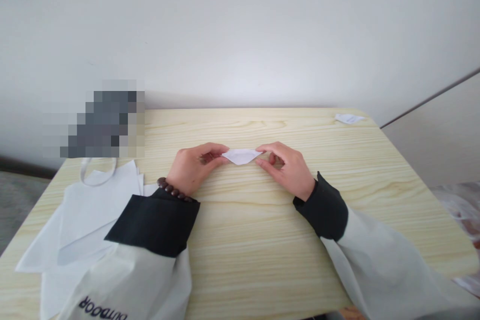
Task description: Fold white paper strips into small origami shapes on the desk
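A small folded piece of white paper (242, 156), pointed at both ends, is held level just over the middle of the table. My left hand (197, 165), with a dark bead bracelet at the wrist, pinches its left tip between thumb and fingers. On the other side, my right hand (287, 165) has the right tip at its thumb and index finger. Another folded white paper (349, 118) of similar shape lies at the far right corner of the table, apart from both hands.
The pale wood-grain table (247, 260) meets a white wall (240, 35) at its back edge. Loose white paper sheets (93, 210) lie overlapping at the left, partly under my left sleeve. A white ring-shaped band (98, 183) rests on them, below a dark pixelated object (103, 122).
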{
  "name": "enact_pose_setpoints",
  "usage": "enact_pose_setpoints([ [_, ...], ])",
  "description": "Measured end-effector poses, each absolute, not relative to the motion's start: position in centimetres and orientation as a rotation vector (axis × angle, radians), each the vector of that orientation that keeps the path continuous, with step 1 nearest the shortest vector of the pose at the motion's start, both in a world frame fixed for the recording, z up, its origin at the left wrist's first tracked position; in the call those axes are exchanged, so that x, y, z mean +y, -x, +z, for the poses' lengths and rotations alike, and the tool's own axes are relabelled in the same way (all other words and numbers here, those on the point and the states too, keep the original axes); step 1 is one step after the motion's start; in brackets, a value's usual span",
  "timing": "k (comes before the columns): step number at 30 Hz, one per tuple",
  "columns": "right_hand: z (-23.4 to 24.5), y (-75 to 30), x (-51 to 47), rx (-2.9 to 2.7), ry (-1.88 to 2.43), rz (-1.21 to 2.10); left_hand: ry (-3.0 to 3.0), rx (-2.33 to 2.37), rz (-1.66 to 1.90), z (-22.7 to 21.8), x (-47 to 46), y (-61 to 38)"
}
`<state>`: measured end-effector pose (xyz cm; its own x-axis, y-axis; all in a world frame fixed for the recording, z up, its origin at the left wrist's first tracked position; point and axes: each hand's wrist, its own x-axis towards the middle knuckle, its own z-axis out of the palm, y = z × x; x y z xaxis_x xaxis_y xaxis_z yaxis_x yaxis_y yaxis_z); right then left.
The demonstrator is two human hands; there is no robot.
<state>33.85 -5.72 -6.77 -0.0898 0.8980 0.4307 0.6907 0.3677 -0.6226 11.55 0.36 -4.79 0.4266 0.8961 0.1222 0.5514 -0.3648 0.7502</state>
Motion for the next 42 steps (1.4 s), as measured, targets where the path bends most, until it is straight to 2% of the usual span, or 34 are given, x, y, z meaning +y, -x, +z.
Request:
enact_pose_setpoints([
  [19,-6.6,-33.6,-5.6,-1.749,1.349,0.303,-2.000,1.166,0.772,-4.5,0.1,-12.0],
  [29,-7.1,-34.9,-5.1,-1.640,1.400,0.455,-1.905,1.151,0.846,-5.0,0.6,-11.7],
  [42,-6.8,-35.8,-5.1,-1.629,1.528,0.322,-2.433,1.146,0.702,-5.6,0.6,-12.1],
])
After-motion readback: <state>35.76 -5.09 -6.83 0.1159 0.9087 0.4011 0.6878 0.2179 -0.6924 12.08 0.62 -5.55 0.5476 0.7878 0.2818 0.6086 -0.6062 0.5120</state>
